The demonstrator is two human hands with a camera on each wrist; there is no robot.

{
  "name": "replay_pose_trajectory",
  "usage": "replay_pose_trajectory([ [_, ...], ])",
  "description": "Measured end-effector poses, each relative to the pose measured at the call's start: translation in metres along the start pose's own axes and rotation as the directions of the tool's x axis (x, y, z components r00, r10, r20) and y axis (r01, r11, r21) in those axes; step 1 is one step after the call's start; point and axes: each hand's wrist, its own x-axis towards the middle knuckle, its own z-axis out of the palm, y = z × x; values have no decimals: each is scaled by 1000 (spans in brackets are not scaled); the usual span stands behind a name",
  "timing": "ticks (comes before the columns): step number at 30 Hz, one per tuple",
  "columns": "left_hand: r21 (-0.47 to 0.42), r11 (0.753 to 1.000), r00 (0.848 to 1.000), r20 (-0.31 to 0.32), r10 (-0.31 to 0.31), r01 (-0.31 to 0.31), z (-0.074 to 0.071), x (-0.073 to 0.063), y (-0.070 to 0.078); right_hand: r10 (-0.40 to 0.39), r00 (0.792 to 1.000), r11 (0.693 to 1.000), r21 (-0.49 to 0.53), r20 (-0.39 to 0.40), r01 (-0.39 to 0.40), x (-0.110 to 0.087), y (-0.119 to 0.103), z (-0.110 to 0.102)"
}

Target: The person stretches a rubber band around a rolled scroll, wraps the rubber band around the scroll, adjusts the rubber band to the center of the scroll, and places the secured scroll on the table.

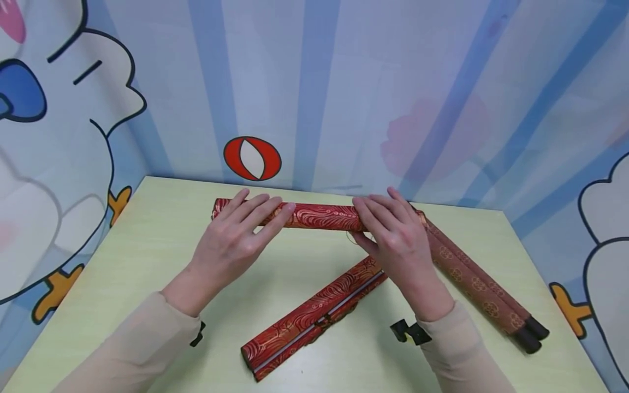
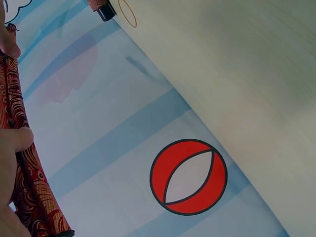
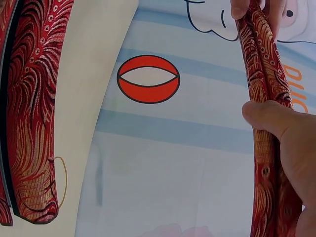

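Note:
Both hands hold a long, narrow red brocade case (image 1: 321, 216) with swirling gold patterns, level near the table's far edge. My left hand (image 1: 233, 234) grips it toward its left end, fingers over the top. At the other end my right hand (image 1: 400, 240) grips it the same way. In the right wrist view, the right thumb (image 3: 261, 114) lies across the case beside a lengthwise seam. Below the hands, a second red brocade case (image 1: 309, 316) lies slantwise on the table, its upper end hidden behind the right hand. A thin gold loop (image 3: 63, 180) shows at its end.
Two brown cases (image 1: 472, 278) with gold flower patterns and black ends lie side by side at the right of the pale table (image 1: 162, 245). A printed blue-and-white backdrop (image 1: 324, 98) stands right behind the table and along both sides.

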Motion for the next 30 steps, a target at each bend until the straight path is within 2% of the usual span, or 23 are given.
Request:
replay_pose_trajectory([
  [5, 28, 1000, 1000, 7, 7, -7, -2, 5, -1, -4, 1000, 1000, 14, -12, 4, 2, -3, 3],
  [11, 18, 1000, 999, 38, -5, 5, -4, 3, -2, 25, 1000, 1000, -4, -11, -25, -6, 2, -6],
  [15, 3, 1000, 1000, 27, 0, 0, -3, 1, -2, 39, 999, 999, 3, -18, -39, -10, 5, -8],
  [22, -4, 999, 999, -25, 46, -46, 1, -2, -3, 10, 1000, 1000, -24, 3, -10, -6, 4, -2],
  [30, 9, 999, 999, -15, 41, -41, 1, 0, -4, 3, 1000, 1000, 22, -15, -3, 3, -3, 7],
])
